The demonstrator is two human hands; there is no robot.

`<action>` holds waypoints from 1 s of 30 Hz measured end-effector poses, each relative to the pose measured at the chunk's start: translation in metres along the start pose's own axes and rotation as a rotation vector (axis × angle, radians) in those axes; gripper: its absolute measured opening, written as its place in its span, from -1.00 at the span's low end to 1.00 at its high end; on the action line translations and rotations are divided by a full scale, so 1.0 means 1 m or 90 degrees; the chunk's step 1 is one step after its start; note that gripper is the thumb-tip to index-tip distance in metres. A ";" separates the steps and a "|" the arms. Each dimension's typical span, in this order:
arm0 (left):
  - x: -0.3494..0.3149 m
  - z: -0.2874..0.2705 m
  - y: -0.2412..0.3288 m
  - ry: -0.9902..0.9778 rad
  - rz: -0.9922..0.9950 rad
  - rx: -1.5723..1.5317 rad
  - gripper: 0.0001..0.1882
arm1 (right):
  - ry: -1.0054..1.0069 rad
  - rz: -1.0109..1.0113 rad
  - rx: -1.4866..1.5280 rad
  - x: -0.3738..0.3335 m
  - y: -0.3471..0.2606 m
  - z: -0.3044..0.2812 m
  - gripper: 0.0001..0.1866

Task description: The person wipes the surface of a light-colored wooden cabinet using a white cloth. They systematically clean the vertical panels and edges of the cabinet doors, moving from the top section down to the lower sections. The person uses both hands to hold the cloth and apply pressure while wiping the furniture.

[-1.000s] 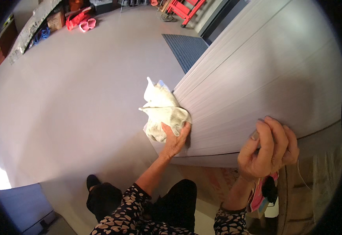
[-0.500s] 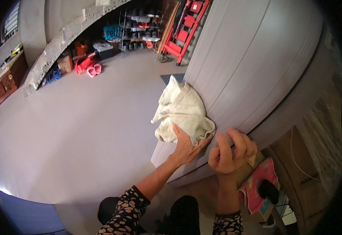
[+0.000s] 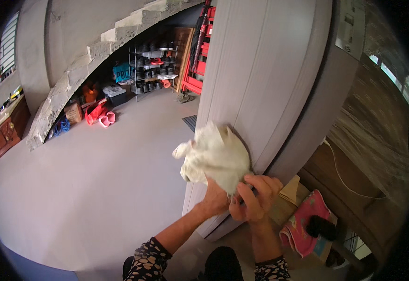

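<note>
A cream-white cloth, bunched and slightly blurred, lies against the edge of a grey door panel. My left hand grips it from below, and the folds hide most of its fingers. Close on the right, my right hand has its fingers bent, with thumb and fingertips pinching the lower right rim of the cloth. Both forearms come up from the lower edge in dark, spotted sleeves.
Beyond the door, a concrete staircase slopes over a shoe rack, a red ladder and pink clogs. A carved wooden cabinet stands far left. At lower right lie a pink cloth and a black brush-like thing.
My right hand has come left to the cloth's edge and closed its fingers there. The cloth and my left hand sit slightly lower in view. The view has turned, showing more to the right.
</note>
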State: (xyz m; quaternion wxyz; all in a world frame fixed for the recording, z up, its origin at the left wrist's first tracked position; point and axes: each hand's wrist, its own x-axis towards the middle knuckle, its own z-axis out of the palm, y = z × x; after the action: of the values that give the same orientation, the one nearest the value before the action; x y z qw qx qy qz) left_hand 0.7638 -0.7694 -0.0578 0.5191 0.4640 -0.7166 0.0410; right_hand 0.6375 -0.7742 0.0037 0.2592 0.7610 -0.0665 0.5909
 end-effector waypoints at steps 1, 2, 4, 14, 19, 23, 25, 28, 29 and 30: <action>-0.008 0.004 0.005 -0.059 0.007 -0.014 -0.53 | 0.034 0.036 0.053 -0.003 -0.002 -0.002 -0.74; -0.014 0.008 0.006 -0.087 0.025 0.025 -0.52 | 0.070 0.071 0.105 -0.005 -0.006 -0.004 -0.73; -0.017 0.018 0.002 -0.139 0.070 0.102 -0.50 | 0.078 0.072 0.084 -0.004 -0.006 -0.021 -0.64; 0.091 -0.031 0.068 0.028 0.177 0.346 -0.37 | 0.169 0.213 0.114 -0.004 0.013 -0.039 -0.51; 0.136 -0.052 0.099 0.103 0.175 0.342 -0.49 | 0.105 0.190 0.065 -0.005 0.018 -0.046 -0.47; 0.139 -0.051 0.095 0.059 0.124 0.261 -0.58 | 0.135 0.181 0.048 0.002 0.016 -0.049 -0.50; 0.125 -0.040 0.065 0.140 0.227 0.377 -0.55 | 0.164 0.199 0.070 0.007 0.013 -0.048 -0.54; 0.109 -0.044 0.037 0.275 0.370 0.589 -0.55 | 0.113 0.151 -0.003 0.012 0.016 -0.045 -0.48; 0.107 -0.049 0.035 0.319 0.402 0.648 -0.55 | 0.090 0.168 -0.021 0.013 0.016 -0.045 -0.47; 0.109 -0.050 0.017 0.244 0.357 0.548 -0.55 | 0.067 0.185 -0.039 0.015 0.017 -0.043 -0.47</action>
State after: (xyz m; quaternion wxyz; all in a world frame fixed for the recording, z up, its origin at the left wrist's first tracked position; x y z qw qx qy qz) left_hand 0.7836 -0.8008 0.0571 0.3725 0.4100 -0.6241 0.5511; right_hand 0.5976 -0.7648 0.0303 0.1973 0.7030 -0.1800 0.6591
